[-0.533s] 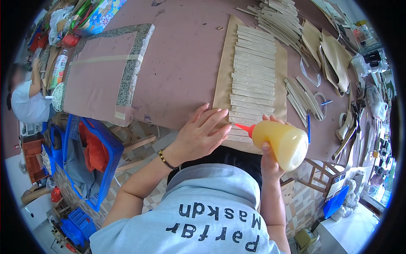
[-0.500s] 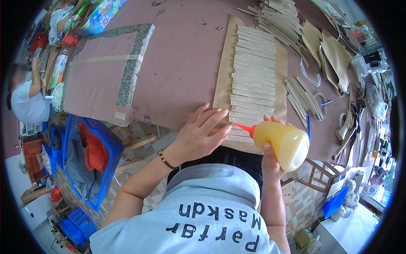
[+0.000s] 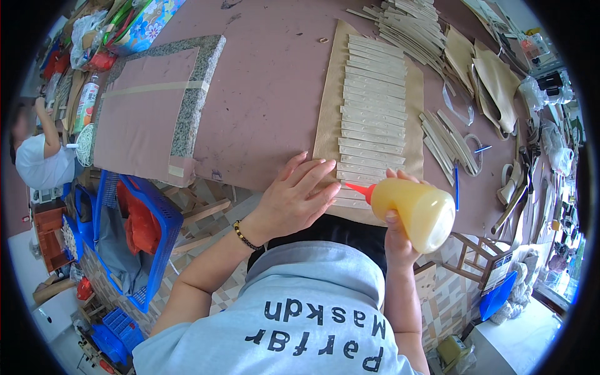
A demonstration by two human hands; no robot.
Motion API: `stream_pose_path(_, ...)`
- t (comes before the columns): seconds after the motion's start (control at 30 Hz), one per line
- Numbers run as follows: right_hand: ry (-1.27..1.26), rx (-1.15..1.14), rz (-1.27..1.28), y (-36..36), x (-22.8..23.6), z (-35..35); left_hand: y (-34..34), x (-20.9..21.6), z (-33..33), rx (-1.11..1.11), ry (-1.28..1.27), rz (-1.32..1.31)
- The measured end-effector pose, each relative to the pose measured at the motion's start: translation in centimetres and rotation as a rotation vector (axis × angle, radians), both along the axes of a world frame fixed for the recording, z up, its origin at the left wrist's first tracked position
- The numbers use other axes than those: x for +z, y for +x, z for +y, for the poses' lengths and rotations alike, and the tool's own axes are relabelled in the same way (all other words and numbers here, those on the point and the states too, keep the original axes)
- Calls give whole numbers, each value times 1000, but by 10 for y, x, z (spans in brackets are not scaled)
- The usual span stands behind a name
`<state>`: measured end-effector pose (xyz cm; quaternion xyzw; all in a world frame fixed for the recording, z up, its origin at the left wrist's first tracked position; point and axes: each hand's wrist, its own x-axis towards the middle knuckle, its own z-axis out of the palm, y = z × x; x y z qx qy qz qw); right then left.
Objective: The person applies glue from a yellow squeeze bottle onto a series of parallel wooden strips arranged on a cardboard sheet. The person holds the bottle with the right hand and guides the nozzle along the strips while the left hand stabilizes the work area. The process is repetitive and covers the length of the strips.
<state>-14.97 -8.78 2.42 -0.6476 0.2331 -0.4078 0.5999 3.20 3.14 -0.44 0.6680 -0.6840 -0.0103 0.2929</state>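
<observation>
My right hand (image 3: 400, 242) grips a squeeze bottle (image 3: 414, 211) of pale yellow liquid, tilted so its red nozzle points left. The nozzle tip is over the near end of a row of pale flat strips (image 3: 373, 119), close to my left fingertips. Small wet-looking dots show on several strips. They lie side by side across a tan sheet (image 3: 330, 100) on the table. My left hand (image 3: 301, 192) rests open, fingers a little apart, at the near left edge of the sheet and strips.
More loose strips (image 3: 414, 31) are piled at the far right, with a smaller bundle (image 3: 442, 144) beside the sheet. A granite slab (image 3: 215, 56) under a brown sheet lies left. A blue basket (image 3: 167, 234) stands below the table edge. Another person (image 3: 44, 156) is at the far left.
The bottle and its nozzle tip have shifted very slightly left. My left hand stays almost in place. The other person's raised arm has moved a little.
</observation>
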Motion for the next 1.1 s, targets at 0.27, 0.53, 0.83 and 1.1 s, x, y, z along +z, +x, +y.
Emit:
stream_pose_path(0.27,15,-37,-8,-8,-1,-7,0,0,1,7,1,-7)
stream_pose_path(0.53,-10,-165,5,-34,1,-11,0,0,0,3,-3,11)
stream_pose_path(0.83,13,-323,-21,-65,-4,-23,0,2,-1,-4,-10,-12)
stream_pose_path(1.1,26,-214,-31,-36,-2,-13,-1,0,-1,1,-10,-25)
